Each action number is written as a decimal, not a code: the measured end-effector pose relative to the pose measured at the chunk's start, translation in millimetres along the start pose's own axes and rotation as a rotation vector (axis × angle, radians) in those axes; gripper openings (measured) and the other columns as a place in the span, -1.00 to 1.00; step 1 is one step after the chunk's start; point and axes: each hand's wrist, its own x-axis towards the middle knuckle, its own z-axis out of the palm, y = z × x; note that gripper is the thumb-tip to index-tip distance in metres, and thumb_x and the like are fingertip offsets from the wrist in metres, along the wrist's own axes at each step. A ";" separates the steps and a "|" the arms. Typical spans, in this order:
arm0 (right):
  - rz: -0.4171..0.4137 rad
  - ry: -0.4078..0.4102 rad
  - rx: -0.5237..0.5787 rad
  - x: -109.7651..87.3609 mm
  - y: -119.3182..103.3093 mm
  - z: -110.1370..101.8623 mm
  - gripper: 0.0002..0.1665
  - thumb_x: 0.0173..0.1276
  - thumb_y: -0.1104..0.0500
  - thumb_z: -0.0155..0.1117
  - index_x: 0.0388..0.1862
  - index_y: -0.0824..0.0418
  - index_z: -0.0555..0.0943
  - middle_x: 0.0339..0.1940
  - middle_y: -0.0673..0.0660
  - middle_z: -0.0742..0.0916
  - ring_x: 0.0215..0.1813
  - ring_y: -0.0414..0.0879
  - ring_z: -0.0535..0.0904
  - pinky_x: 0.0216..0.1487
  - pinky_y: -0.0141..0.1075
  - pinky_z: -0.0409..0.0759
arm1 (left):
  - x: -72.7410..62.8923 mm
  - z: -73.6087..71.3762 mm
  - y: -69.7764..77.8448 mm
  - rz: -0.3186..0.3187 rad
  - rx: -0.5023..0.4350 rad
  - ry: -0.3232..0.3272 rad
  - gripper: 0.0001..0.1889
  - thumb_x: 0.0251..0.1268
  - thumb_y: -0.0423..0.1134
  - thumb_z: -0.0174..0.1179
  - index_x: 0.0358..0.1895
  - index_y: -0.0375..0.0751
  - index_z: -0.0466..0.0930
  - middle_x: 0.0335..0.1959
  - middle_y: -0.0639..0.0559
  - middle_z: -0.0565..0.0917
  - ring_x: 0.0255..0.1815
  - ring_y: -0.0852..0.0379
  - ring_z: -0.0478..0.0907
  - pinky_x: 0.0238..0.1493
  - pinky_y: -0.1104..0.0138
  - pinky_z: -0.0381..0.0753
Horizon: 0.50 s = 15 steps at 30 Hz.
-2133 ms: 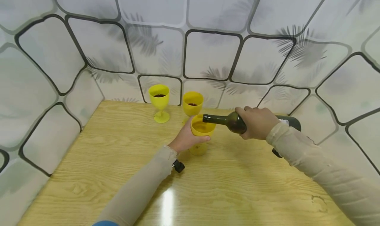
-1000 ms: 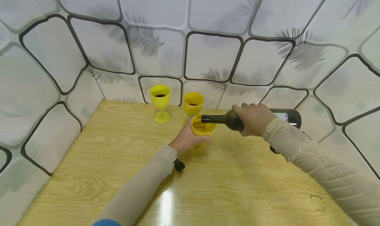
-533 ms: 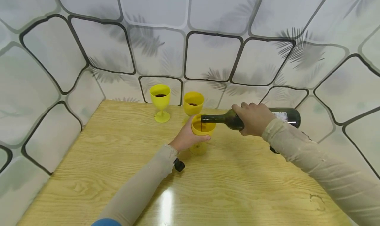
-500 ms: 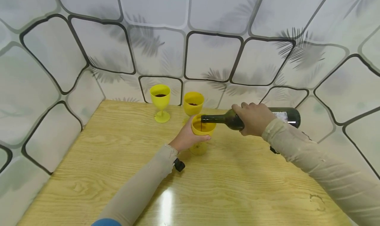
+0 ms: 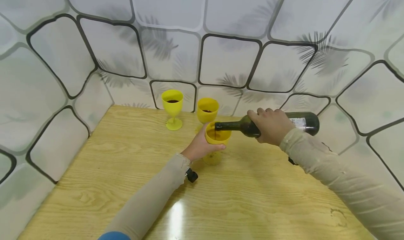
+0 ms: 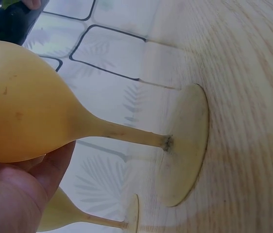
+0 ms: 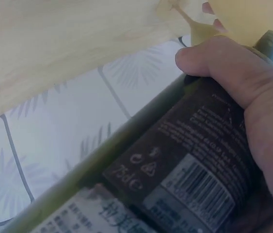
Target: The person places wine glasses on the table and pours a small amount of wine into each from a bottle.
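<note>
My left hand [image 5: 202, 144] grips the bowl of a yellow goblet [image 5: 217, 136] near the middle of the table; in the left wrist view its round foot [image 6: 187, 145] meets the wood. My right hand [image 5: 272, 125] wraps round the shoulder of a dark green wine bottle [image 5: 310, 122], tipped almost level. The bottle's mouth is over the goblet's opening, and a thin dark stream runs from it into the bowl. Behind stand two more yellow goblets, one at the left [image 5: 172, 105] and one just behind my left hand [image 5: 207, 110], both with dark liquid inside.
The wooden table [image 5: 126, 170] meets a patterned wall [image 5: 230, 61] at the back, close behind the two rear goblets. Another wall [image 5: 41, 93] borders the table on the left. A ring-shaped stain [image 5: 338, 217] marks the wood at the front right.
The bottle has tipped closer to level, its base swinging slightly toward the wall. A dark stream has started from its mouth into the goblet. My left hand keeps its hold.
</note>
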 end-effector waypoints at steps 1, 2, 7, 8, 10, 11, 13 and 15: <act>-0.003 0.005 -0.005 0.0 0.3 0.1 -0.17 -0.20 0.03 0.74 0.00 0.23 0.46 -0.40 0.20 0.62 -0.49 0.10 0.57 -0.52 -0.01 0.63 | 0.0 0.1 0.2 -0.002 0.006 -0.001 -0.11 0.15 -0.24 0.57 0.48 0.08 0.19 0.23 0.02 0.55 0.20 0.06 0.57 0.29 0.12 0.56; -0.005 0.010 -0.012 0.0 0.9 0.2 -0.17 -0.19 0.03 0.74 0.00 0.23 0.46 -0.39 0.21 0.62 -0.48 0.10 0.58 -0.49 0.01 0.64 | 0.0 0.2 0.6 -0.006 0.011 -0.002 -0.11 0.15 -0.22 0.57 0.48 0.08 0.19 0.23 0.03 0.55 0.20 0.06 0.57 0.29 0.12 0.56; -0.025 0.043 -0.027 0.3 2.2 0.5 -0.18 -0.17 0.05 0.73 0.02 0.23 0.46 -0.37 0.22 0.63 -0.43 0.14 0.62 -0.38 0.06 0.67 | -0.1 0.0 1.4 -0.008 0.015 -0.006 -0.11 0.14 -0.21 0.57 0.47 0.08 0.19 0.23 0.03 0.55 0.19 0.07 0.57 0.29 0.12 0.56; -0.028 0.047 -0.030 0.3 2.6 0.8 -0.18 -0.17 0.05 0.73 0.02 0.23 0.46 -0.36 0.23 0.64 -0.42 0.15 0.62 -0.37 0.06 0.68 | -0.2 0.0 1.5 -0.008 0.012 -0.008 -0.10 0.15 -0.21 0.57 0.48 0.08 0.18 0.23 0.03 0.55 0.19 0.07 0.57 0.29 0.12 0.56; -0.036 0.054 -0.034 0.2 3.0 1.1 -0.16 -0.17 0.04 0.74 0.03 0.23 0.46 -0.35 0.24 0.64 -0.41 0.16 0.63 -0.35 0.08 0.68 | -0.3 -0.2 1.3 -0.009 0.009 -0.012 -0.10 0.15 -0.21 0.57 0.48 0.09 0.17 0.23 0.03 0.55 0.19 0.06 0.58 0.28 0.13 0.57; -0.039 0.057 -0.038 0.1 3.4 1.3 -0.16 -0.17 0.04 0.75 0.04 0.24 0.46 -0.34 0.24 0.64 -0.40 0.16 0.64 -0.33 0.08 0.69 | -0.4 -0.2 1.2 -0.011 0.009 -0.014 -0.09 0.15 -0.20 0.57 0.49 0.10 0.16 0.23 0.03 0.55 0.18 0.06 0.58 0.28 0.13 0.57; -0.049 0.064 -0.052 0.1 4.3 1.6 -0.14 -0.18 0.03 0.77 0.04 0.24 0.46 -0.32 0.25 0.65 -0.38 0.18 0.65 -0.30 0.10 0.69 | -0.8 -0.4 1.4 -0.016 0.006 -0.016 -0.07 0.15 -0.19 0.58 0.50 0.12 0.15 0.23 0.04 0.55 0.18 0.07 0.58 0.27 0.13 0.57; -0.060 0.077 -0.064 0.3 4.9 1.8 -0.12 -0.20 0.03 0.78 0.04 0.24 0.46 -0.31 0.26 0.65 -0.35 0.20 0.66 -0.26 0.11 0.69 | -1.1 -0.6 1.5 -0.021 0.005 -0.016 -0.07 0.14 -0.18 0.58 0.50 0.13 0.15 0.23 0.04 0.55 0.18 0.07 0.58 0.27 0.14 0.57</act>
